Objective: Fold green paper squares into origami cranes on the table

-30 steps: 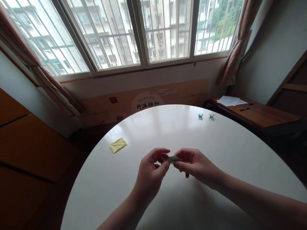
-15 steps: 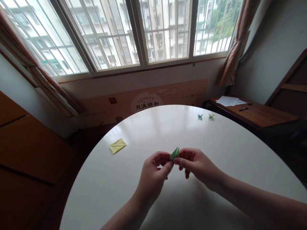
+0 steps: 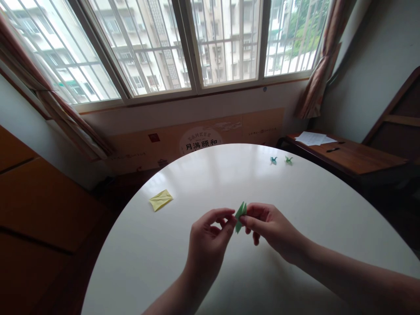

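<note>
A small piece of green folded paper (image 3: pixel 240 214) with pointed ends is held up above the white table. My right hand (image 3: pixel 267 225) pinches it between thumb and forefinger from the right side. On the other side, the thumb and forefinger of my left hand (image 3: pixel 210 232) close at the paper's left edge. Its narrow points stick out above and below the fingertips. The middle of the fold is partly hidden by my right thumb.
A yellow creased paper (image 3: pixel 160 200) lies on the round white table (image 3: pixel 138 258) at the left. Near the far edge stand a blue paper crane (image 3: pixel 273 160) and a green paper crane (image 3: pixel 288 160). A wooden side table (image 3: pixel 367 155) holding white sheets (image 3: pixel 315 138) is at the right.
My left fingers have shifted slightly left towards the paper's edge, so its lower point now shows below. My right hand keeps its pinch almost in place.
</note>
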`<move>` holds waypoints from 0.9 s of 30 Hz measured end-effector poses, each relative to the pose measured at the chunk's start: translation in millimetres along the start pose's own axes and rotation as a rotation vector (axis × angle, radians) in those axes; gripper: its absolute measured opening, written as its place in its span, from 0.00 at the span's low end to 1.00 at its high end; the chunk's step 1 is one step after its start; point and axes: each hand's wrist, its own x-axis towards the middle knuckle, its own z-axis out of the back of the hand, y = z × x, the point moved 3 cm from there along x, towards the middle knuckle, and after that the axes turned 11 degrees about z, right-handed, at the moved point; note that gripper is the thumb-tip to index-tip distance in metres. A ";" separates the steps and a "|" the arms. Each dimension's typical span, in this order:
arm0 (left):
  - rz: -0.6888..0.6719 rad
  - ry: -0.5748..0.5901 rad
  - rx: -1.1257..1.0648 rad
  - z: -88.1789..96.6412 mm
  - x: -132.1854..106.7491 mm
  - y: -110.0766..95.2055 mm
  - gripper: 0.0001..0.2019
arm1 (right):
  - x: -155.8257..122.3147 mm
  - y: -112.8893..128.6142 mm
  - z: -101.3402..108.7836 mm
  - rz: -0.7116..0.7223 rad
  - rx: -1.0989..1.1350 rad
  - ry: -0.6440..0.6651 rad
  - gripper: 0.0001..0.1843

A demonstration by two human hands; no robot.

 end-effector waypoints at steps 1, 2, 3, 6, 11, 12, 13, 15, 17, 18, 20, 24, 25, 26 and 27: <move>0.021 0.000 -0.006 0.3 0.7 1.0 0.07 | 0.0 0.5 0.1 0.000 0.003 0.000 0.13; 0.039 0.008 -0.007 0.3 1.3 2.0 0.08 | 0.0 0.9 0.3 0.000 0.005 -0.001 0.12; 0.052 0.020 -0.004 0.0 1.8 2.8 0.08 | 0.0 1.3 0.4 0.002 0.009 -0.002 0.12; 0.039 0.048 0.018 -1.0 1.4 2.9 0.06 | -0.3 2.1 0.0 -0.003 0.022 -0.009 0.11; -0.136 0.011 0.091 -0.7 -2.9 -3.6 0.04 | -1.3 4.2 -2.7 -0.041 0.048 -0.027 0.13; -0.169 0.001 0.117 -0.4 -3.3 -4.7 0.04 | -1.4 4.7 -3.2 -0.051 0.051 -0.031 0.13; -0.198 -0.009 0.142 0.0 -3.4 -5.5 0.04 | -1.4 5.2 -3.6 -0.058 0.051 -0.039 0.13; -0.243 -0.028 0.185 0.9 -3.6 -6.7 0.05 | -1.4 5.6 -4.0 -0.067 0.053 -0.054 0.14; -0.280 -0.045 0.211 1.4 -4.1 -7.8 0.04 | -1.8 4.8 -4.2 -0.064 0.055 -0.060 0.14; -0.298 -0.052 0.216 1.5 -4.6 -8.6 0.04 | -2.2 4.0 -4.3 -0.060 0.059 -0.061 0.13; -0.323 -0.064 0.217 1.1 -6.0 -10.3 0.04 | -3.3 2.1 -4.3 -0.051 0.064 -0.062 0.12; -0.300 -0.049 0.193 -0.3 -7.4 -12.1 0.04 | -5.0 0.4 -4.3 -0.038 0.065 -0.067 0.08; -0.280 -0.031 0.178 -0.5 -7.3 -11.7 0.04 | -5.1 0.8 -4.3 -0.033 0.063 -0.067 0.07; -0.260 -0.009 0.158 -0.4 -7.1 -11.0 0.04 | -5.1 1.4 -4.2 -0.029 0.061 -0.066 0.07; -0.238 0.019 0.135 -0.3 -6.7 -9.9 0.05 | -5.0 2.3 -4.0 -0.026 0.058 -0.064 0.07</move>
